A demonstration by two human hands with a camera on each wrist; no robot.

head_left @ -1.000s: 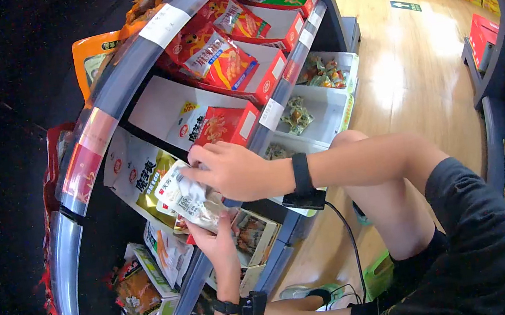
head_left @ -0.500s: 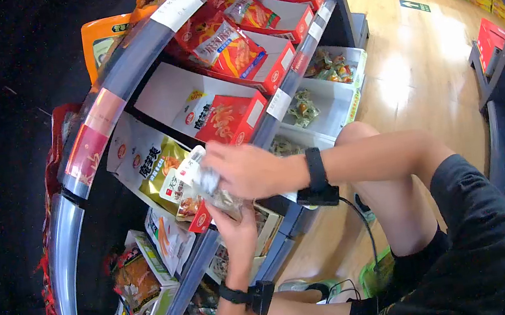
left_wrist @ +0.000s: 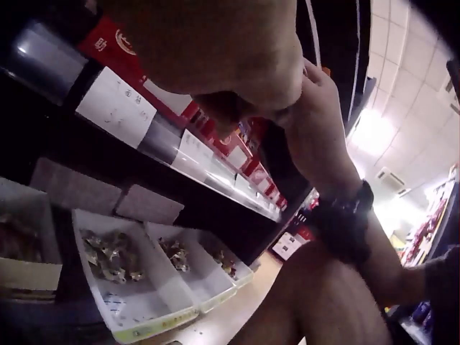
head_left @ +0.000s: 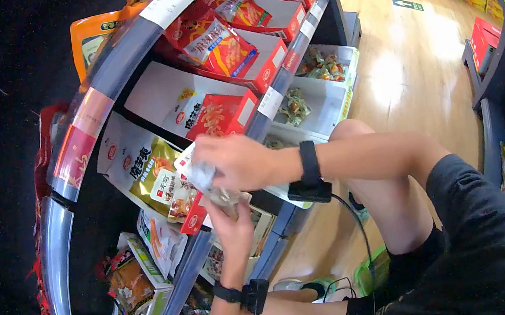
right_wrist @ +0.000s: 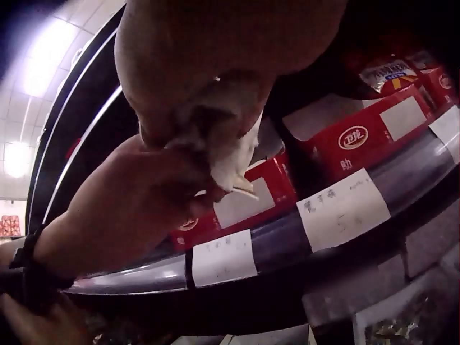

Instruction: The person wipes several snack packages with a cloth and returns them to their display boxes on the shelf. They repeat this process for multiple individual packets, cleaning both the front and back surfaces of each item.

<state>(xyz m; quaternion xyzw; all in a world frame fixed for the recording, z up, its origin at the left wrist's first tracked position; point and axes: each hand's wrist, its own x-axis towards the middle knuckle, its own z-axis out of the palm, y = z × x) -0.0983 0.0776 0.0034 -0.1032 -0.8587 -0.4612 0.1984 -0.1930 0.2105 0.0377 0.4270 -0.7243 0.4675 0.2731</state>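
Observation:
In the head view my right hand (head_left: 240, 162) curls over a small white and silvery snack packet (head_left: 202, 173), pinching it at its upper end. My left hand (head_left: 230, 221) holds the packet's lower end between thumb and fingers. Both hands are just in front of a red-edged display box (head_left: 194, 219), where a similar white packet with a food picture (head_left: 171, 197) leans against a gold bag (head_left: 153, 177). The right wrist view shows the white packet's edge (right_wrist: 233, 165) under the right hand, against the left hand (right_wrist: 154, 180). Most of the held packet's print is covered.
Red display boxes (head_left: 247, 117) with snack bags line the sloping shelf, its clear rail (head_left: 96, 82) curving at the left. White bins (head_left: 320, 110) with small wrapped snacks sit lower. My knee (head_left: 351, 132) is close to the bins. A cable (head_left: 361, 232) hangs from the right wrist.
The held packet has turned from showing its printed front and shifted slightly right and up with both hands. The similar packet in the box now shows more fully.

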